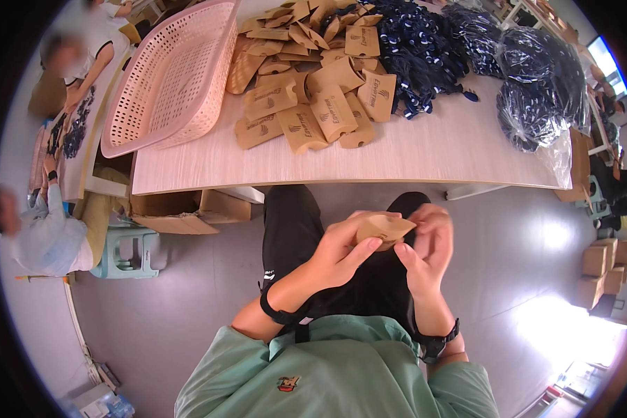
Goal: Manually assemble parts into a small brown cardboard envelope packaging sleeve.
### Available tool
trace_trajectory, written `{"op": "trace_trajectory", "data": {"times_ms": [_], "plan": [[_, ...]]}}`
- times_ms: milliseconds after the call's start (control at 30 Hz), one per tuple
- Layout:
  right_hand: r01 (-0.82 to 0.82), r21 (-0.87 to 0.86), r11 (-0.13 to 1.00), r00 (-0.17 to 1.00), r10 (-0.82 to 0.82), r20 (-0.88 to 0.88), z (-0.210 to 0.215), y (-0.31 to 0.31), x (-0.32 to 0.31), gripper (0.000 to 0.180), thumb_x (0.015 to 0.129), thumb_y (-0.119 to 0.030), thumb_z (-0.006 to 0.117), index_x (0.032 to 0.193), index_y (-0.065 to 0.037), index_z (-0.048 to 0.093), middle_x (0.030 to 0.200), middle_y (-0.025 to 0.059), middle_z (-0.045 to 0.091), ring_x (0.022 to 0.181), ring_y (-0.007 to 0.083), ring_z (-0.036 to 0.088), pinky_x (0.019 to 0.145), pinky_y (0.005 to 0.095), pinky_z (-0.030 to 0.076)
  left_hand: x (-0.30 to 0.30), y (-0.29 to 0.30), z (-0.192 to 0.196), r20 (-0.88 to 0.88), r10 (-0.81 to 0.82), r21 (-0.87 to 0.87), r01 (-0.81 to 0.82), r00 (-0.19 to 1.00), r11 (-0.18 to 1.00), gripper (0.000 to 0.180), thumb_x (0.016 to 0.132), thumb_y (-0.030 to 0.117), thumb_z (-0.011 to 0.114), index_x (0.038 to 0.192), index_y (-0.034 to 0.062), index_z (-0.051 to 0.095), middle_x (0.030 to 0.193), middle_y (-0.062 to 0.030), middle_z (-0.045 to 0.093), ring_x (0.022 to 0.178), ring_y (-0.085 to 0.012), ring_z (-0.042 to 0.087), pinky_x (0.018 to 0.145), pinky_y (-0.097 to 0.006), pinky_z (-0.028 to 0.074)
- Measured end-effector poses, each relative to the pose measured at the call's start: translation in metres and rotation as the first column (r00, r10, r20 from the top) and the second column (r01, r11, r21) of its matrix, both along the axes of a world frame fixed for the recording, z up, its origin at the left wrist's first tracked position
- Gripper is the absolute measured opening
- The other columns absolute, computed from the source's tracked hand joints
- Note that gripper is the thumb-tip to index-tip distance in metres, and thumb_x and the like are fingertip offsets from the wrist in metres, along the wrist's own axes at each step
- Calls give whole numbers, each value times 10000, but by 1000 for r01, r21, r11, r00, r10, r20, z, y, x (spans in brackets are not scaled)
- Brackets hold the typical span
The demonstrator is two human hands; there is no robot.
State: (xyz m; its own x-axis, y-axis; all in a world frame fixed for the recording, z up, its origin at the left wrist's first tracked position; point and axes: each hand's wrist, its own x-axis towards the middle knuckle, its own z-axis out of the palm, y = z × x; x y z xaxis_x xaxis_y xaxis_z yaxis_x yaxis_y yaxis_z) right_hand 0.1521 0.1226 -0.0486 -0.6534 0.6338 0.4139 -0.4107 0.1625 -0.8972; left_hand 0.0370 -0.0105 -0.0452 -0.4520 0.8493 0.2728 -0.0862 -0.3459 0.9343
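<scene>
Above my lap, my left hand (345, 249) is closed round a small brown cardboard pillow box (380, 233), its thumb along the near side. One end of the box points to the right. My right hand (430, 244) is at that end, thumb close to the box's lower edge and fingers bent. Those fingers are slightly smeared, so whether they grip anything is unclear. On the table beyond lies a heap of similar brown pillow boxes (331, 108), printed in dark ink. Beside it spreads a pile of dark blue cord-like items with white bits (425, 59).
A pink perforated basket (171, 83) stands at the table's left. Clear plastic bags of dark items (533, 83) lie at the right of the pale table (411, 157). An open carton (181, 209) sits beneath. Other people work at the left, near a green stool (127, 252).
</scene>
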Motion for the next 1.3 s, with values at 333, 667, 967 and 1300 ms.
{"op": "trace_trajectory", "data": {"times_ms": [333,667,967,1300], "plan": [[-46,41,998,992,41,122,13,-17,-3,170,799,37,744,952,36,669,1004,150,649,881,211,617,790,311,502,-2,-12,13,-166,205,-39,-214,965,976,355,973,218,577,1243,-4,633,971,-106,669,816,-143,628,609,-239,509],[38,101,994,978,-57,199,22,-19,-3,85,786,32,732,854,23,682,852,61,579,756,138,520,674,260,437,7,-13,18,72,80,-202,-64,994,977,250,944,97,517,1145,1,629,1021,-117,641,728,-154,645,557,-260,502],[-43,-142,989,981,69,183,18,-12,0,89,755,71,663,799,17,607,819,69,564,744,138,518,665,265,423,8,-3,19,-624,267,-4,-346,734,938,294,753,79,588,1019,-20,666,922,-150,660,692,-276,654,577,-306,529],[-78,-190,979,979,112,172,13,0,4,99,750,57,678,784,14,595,819,64,570,742,149,516,673,268,429,6,10,18,-603,216,-18,-283,768,959,334,709,30,630,1039,-5,665,926,-133,645,674,-268,639,543,-313,524]]}}
